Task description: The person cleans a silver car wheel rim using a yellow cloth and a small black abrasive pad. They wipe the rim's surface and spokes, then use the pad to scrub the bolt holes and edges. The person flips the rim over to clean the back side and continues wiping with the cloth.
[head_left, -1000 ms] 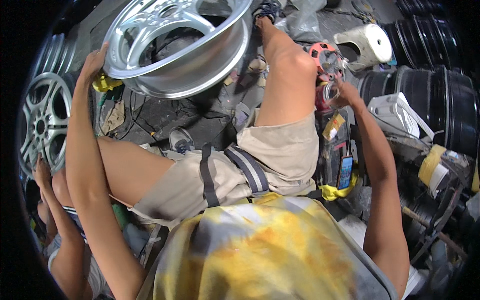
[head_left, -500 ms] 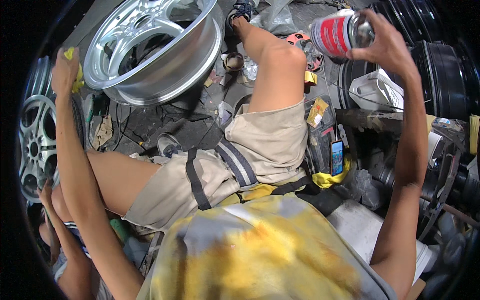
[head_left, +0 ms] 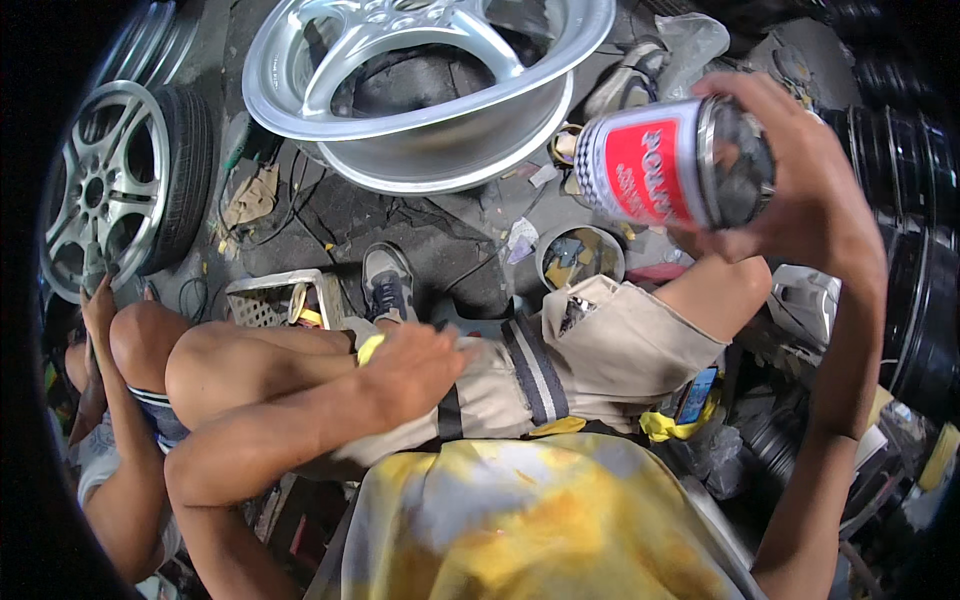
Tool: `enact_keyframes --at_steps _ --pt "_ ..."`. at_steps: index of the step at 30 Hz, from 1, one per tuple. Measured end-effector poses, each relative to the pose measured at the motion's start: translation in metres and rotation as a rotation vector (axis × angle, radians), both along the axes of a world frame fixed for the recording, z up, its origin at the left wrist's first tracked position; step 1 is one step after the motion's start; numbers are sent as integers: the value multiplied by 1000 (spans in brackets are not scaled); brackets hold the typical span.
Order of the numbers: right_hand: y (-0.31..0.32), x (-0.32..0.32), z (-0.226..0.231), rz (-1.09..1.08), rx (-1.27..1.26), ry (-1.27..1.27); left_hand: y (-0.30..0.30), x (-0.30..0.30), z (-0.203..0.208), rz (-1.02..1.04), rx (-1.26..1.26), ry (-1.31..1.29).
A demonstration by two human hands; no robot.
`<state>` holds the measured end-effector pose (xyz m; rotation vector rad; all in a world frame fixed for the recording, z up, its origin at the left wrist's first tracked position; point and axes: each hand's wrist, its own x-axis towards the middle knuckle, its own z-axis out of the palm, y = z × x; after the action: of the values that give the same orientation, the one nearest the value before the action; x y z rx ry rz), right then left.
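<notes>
My right hand is wrapped round a metal can with a red and white label, raised at the upper right. The can lies tilted on its side in the air, its bare metal end toward my palm. My left hand, smeared by motion, is closed above my lap. From it shows a small yellow piece, possibly cloth; the rest of it is hidden by my fingers. A large silver wheel rim lies in front of me, touched by neither hand.
At the left, another person's hand is by a spoked wheel with a tyre beside it. A white plastic basket and a round tub of scraps stand near my legs. Black rims are stacked at the right; a phone rests below.
My left hand has come from the far left, beside the silver rim, to over my lap. The can has come lower and nearer in my right hand. The view has shifted.
</notes>
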<state>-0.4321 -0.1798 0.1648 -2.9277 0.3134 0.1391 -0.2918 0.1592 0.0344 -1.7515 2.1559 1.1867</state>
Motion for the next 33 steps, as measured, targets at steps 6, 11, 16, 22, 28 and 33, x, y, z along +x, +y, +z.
enact_keyframes --at_steps 6,11,16,22,28,33 --pt "23 15 -82 -79 95 206 -1 -4 6 -119 27 -33" --pt "56 32 -163 -221 169 348 -14 1 9 -122 46 -128" --pt "90 52 -246 -306 120 339 -26 3 6 -37 32 -191" --pt "102 50 -269 -404 114 233 -57 31 1 172 -159 -52" --pt "2 -38 -90 -621 240 -396 -80 42 45 283 -221 26" --pt "-66 -166 -113 -987 -90 -367 -97 28 52 188 -234 93"
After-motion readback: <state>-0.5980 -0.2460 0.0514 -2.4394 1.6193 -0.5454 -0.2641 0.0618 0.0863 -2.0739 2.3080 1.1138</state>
